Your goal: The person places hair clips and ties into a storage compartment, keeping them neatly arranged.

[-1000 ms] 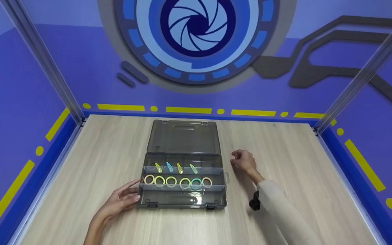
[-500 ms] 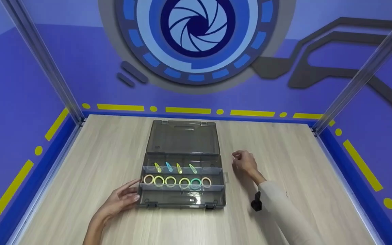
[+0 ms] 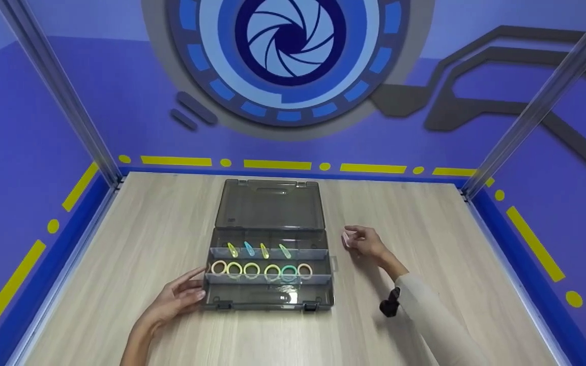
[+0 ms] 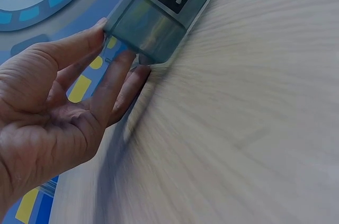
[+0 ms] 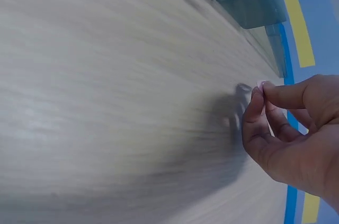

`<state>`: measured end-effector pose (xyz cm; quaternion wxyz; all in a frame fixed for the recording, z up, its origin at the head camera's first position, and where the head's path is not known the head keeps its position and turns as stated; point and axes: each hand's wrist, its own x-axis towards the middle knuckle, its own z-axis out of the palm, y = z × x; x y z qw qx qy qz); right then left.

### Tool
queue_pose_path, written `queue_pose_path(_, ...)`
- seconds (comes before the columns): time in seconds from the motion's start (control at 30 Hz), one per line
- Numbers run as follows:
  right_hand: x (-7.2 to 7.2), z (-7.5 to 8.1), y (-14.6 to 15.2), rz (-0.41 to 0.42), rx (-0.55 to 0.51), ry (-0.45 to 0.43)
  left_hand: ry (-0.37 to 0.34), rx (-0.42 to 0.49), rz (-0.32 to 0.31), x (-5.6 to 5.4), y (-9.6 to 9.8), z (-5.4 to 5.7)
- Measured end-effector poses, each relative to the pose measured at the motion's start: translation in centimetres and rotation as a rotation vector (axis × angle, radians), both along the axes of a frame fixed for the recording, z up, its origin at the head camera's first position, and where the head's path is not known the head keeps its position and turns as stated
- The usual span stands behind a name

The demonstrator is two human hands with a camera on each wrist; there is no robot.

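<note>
A smoke-grey see-through compartment box (image 3: 270,300) lies open on the table in the head view, its lid (image 3: 270,203) laid back. Several yellow, blue and green snap hair clips (image 3: 249,248) stand along its rear divider. In the middle row sit several pastel rings (image 3: 289,273) that look like hair ties. My left hand (image 3: 171,302) touches the box's left side with fingertips and thumb, fingers fairly straight. To the right of the box, my right hand (image 3: 368,244) pinches a small pale pink piece (image 5: 260,84) just above the table. Fingers hide most of that piece.
The wooden table (image 3: 405,208) is bounded by blue printed walls and metal posts. Two black latches (image 3: 310,306) stick out at the box's front edge. A black device (image 3: 389,303) hangs at the right sleeve.
The right hand has turned slightly, and the pink piece in its fingers shows more clearly. The left hand stays at the box's side. The head view has shifted a little.
</note>
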<state>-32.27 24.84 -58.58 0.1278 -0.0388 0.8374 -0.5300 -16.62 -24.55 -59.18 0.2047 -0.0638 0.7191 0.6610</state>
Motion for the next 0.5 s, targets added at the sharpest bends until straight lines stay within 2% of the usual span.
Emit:
queue_pose_path(0.2,0.4,0.5,0.3,0.02,-0.006,-0.015,0.012,0.013,0.0,-0.1,-0.1,-0.2)
queue_pose_path(0.5,1.5,1.0,1.0,0.029,-0.142,-0.054,0.041,0.02,-0.024,-0.2,0.0,-0.1)
